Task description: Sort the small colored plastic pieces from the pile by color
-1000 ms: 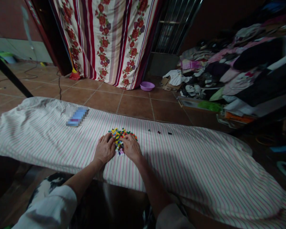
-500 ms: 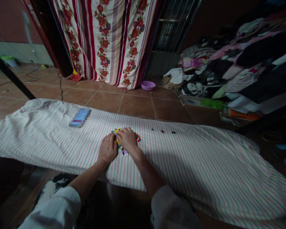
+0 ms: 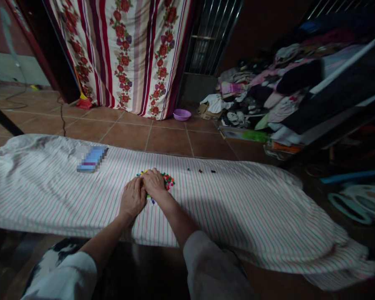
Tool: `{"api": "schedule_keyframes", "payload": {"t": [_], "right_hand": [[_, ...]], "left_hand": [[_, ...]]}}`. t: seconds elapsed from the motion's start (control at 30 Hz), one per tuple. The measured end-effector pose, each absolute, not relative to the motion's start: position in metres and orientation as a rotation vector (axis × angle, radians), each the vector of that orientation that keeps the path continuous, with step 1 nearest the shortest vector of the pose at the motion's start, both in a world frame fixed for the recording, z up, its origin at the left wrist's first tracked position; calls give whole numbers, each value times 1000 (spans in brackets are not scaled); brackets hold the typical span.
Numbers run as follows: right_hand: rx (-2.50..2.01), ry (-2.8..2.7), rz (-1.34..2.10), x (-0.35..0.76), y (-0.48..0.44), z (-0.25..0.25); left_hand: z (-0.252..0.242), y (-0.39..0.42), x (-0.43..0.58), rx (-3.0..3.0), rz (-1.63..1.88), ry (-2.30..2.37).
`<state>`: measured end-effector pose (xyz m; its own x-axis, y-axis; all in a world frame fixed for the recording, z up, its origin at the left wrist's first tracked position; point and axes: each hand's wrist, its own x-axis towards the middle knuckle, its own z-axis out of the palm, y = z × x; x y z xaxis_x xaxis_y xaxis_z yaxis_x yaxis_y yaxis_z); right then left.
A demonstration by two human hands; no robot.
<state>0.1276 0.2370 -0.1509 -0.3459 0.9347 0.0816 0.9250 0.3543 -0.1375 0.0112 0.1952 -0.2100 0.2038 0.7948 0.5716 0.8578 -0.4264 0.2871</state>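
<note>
Small coloured plastic pieces [image 3: 169, 180], like tiny building bricks, lie in a loose pile on a striped cloth [image 3: 90, 200]. Red, orange and green ones show to the right of my hands; yellow, white and purple ones peep out around them. My left hand [image 3: 133, 196] rests at the pile's left side, its fingers drawn together and bent. Over the pile, my right hand [image 3: 154, 182] has its fingers curled toward the left hand's fingertips, where the two meet. Whatever they pinch is hidden beneath the fingers.
Three small dark pieces [image 3: 200, 171] sit in a row on the cloth, off to the right. A phone-like blurred object [image 3: 92, 158] lies at the left. Beyond the cloth are a tiled floor, a purple basin [image 3: 181, 115], a flowered curtain [image 3: 121, 54] and heaped clothes [image 3: 268, 91].
The view has swung a little to the right, so everything appears shifted left. My right hand covers more of the pile and sits closer against my left hand.
</note>
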Motion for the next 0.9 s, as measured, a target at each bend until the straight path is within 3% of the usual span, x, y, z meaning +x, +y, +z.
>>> {"api": "schedule_keyframes", "payload": {"t": [0.4,0.63,0.9], "right_hand": [[-1742,-2352,217,132,223,-136],[-1690,-2200,256,154,192,-124],[-1763,-1844,358,218,174,-144]], "left_hand": [[-214,197,10,-2347,-1016,-1580],[-209,194,6,-2411,-828,-1472],[-208,194,4,-2404,-797,-1409]]}}
